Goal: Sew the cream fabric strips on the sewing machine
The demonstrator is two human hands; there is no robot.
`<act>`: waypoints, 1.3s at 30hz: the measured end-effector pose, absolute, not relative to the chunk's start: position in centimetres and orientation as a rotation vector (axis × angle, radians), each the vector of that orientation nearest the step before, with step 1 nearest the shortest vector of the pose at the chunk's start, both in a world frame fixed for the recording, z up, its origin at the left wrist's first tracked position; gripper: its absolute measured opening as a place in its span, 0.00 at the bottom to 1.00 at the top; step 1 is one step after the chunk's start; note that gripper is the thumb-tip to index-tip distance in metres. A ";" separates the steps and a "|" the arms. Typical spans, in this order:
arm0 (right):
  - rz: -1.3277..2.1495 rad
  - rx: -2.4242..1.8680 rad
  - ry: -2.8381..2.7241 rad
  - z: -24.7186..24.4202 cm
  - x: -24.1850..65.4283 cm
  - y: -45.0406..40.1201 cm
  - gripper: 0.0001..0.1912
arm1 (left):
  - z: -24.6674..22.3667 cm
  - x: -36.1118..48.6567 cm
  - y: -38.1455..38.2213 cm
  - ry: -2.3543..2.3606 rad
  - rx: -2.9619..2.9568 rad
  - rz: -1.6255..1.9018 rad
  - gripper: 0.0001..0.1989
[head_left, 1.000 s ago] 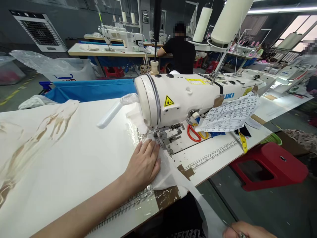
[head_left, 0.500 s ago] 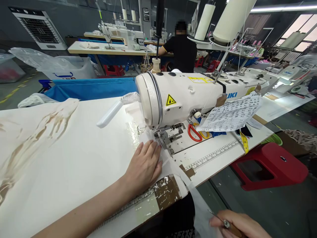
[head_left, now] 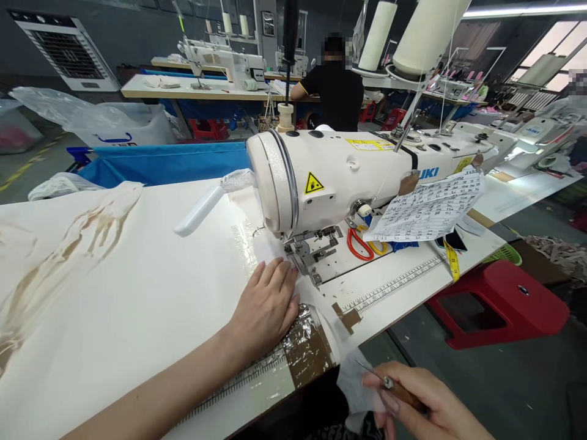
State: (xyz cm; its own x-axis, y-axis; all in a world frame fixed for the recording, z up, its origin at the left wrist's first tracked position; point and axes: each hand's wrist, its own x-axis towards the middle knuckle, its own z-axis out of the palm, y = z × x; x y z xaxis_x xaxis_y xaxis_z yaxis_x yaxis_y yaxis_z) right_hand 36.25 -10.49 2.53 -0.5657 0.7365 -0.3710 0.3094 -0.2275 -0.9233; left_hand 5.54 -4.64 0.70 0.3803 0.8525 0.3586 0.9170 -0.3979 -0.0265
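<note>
Indoors, white tabletop [head_left: 183,293], grey floor [head_left: 518,391].

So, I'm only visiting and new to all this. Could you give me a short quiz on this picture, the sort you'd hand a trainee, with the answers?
1. True or false: the left hand and the right hand both rest on the table.

2. Which tool is in the right hand's grip?
A) scissors
B) a pointed tool with a brown handle
C) a measuring tape

3. Fill in the blank: the stool at the right is coloured ____.

Key:
1. False: the left hand lies on white cloth in front of the sewing machine, but the right hand is out past the table's front edge.
2. B
3. red
</note>
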 end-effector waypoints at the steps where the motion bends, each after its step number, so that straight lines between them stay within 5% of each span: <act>1: 1.861 -1.234 -1.722 2.5 36.1 -10.3 0.17 | 0.7 5.5 -4.6 -1.573 -2.417 -0.438 0.23; 8: 1.751 -1.170 -1.729 2.4 33.9 -9.7 0.17 | 0.9 5.5 -4.3 -1.527 -2.390 -0.445 0.20; 18: 2.119 -1.133 -0.915 -1.1 29.1 -12.9 0.28 | 1.4 5.1 -4.0 -1.562 -2.287 -0.271 0.20; 39: 1.621 -1.203 -1.537 -0.8 29.2 -11.8 0.21 | 0.9 4.3 -3.4 -1.602 -2.353 -0.389 0.23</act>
